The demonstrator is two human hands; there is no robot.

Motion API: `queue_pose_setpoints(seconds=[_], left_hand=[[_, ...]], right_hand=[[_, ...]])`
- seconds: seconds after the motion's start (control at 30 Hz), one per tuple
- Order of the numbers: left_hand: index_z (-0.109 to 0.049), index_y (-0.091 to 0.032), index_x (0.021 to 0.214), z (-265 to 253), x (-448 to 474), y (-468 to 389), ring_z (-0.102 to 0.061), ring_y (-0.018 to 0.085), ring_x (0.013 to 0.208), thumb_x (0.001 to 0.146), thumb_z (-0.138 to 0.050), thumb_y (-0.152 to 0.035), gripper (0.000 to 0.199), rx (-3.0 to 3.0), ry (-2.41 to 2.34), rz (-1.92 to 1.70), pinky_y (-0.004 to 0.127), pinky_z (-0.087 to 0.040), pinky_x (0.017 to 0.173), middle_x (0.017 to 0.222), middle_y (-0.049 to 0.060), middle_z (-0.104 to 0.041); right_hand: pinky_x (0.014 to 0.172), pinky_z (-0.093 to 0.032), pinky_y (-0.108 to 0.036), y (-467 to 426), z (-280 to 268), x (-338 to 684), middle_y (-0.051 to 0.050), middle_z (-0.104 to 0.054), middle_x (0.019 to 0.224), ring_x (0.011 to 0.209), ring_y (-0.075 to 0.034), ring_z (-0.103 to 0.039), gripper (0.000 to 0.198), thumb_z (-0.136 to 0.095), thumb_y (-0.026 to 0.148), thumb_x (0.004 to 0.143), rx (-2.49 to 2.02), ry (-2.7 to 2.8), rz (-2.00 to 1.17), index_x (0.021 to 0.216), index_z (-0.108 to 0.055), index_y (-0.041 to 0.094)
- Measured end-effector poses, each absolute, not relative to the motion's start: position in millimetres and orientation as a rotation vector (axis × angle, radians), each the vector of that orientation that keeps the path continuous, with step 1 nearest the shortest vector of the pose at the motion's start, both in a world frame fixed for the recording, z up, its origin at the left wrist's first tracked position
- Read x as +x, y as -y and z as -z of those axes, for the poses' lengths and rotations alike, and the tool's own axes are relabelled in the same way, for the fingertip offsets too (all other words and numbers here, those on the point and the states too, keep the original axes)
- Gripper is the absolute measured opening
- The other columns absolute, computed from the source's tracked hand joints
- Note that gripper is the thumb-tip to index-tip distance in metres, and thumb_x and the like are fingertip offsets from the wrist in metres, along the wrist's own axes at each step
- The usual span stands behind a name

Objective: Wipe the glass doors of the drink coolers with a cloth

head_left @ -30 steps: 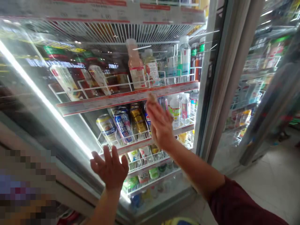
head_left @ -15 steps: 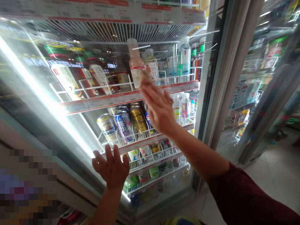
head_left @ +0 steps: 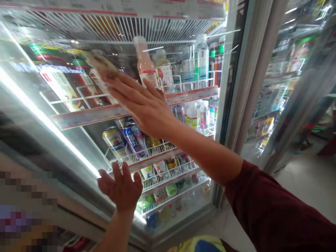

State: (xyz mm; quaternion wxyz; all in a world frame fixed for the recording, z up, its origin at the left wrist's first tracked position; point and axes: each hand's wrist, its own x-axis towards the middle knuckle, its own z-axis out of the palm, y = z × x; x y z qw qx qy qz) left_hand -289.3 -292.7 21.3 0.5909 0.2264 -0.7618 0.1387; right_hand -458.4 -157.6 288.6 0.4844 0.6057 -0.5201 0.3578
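Note:
My right hand is stretched out flat against, or just in front of, the glass door of a lit drinks cooler, its fingers straight and pointing up and left. A blurred beige-brown patch lies beyond the fingertips; whether it is a cloth or a reflection I cannot tell. Lower down, my left hand has its fingers spread on or close to the glass, with nothing visible in it. Behind the glass, a pink drink bottle and drink cans show near the right hand.
Wire shelves carry price strips and more bottles. The grey door frame runs down the right side. Past it stands another glass door with drinks behind it. A bright light strip slants along the left. Something yellow and blue shows at the bottom.
My right hand has swept left across the glass, from in front of the pink bottle toward the dark bottles. My left hand stays nearly in place, and the view has shifted slightly.

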Motion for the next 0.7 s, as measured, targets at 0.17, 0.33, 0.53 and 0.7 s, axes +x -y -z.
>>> queue_pose_setpoints(seconds=[0.17,0.33,0.53,0.7], left_hand=[[-0.032,-0.024,0.171,-24,-290,291,0.000,0.040,0.170,0.105,-0.054,-0.039,0.072,0.506,1.763,-0.388,0.072,-0.008,0.131,0.173,0.020,-0.037],[-0.030,-0.023,0.172,-24,-290,292,0.000,0.039,0.170,0.104,-0.055,-0.039,0.074,0.494,1.764,-0.401,0.072,-0.008,0.131,0.173,0.020,-0.038],[-0.034,-0.023,0.170,-20,-289,295,0.002,0.040,0.170,0.103,-0.056,-0.040,0.073,0.527,1.784,-0.331,0.074,-0.005,0.131,0.173,0.020,-0.036],[-0.035,-0.023,0.170,-20,-289,295,0.000,0.041,0.170,0.103,-0.057,-0.040,0.073,0.518,1.770,-0.343,0.073,-0.006,0.131,0.173,0.020,-0.037]], right_hand=[[0.137,-0.029,-0.055,116,-276,-553,-0.003,-0.049,0.172,0.167,-0.022,-0.031,0.056,-0.030,0.017,0.112,1.102,1.417,-1.012,0.165,-0.048,0.028],[0.137,-0.032,-0.059,125,-171,-528,-0.006,-0.046,0.173,0.169,-0.026,-0.028,0.064,-0.031,0.019,0.112,1.000,1.473,-1.106,0.174,-0.026,0.029],[0.135,-0.041,-0.045,123,-76,-482,0.007,-0.053,0.168,0.163,-0.018,-0.041,0.083,-0.048,0.015,0.104,1.611,1.467,-0.673,0.174,-0.014,0.043],[0.132,-0.041,-0.062,101,-108,-545,-0.002,-0.050,0.170,0.162,-0.028,-0.043,0.072,-0.038,0.016,0.109,0.930,1.407,-1.192,0.174,-0.020,0.042]])
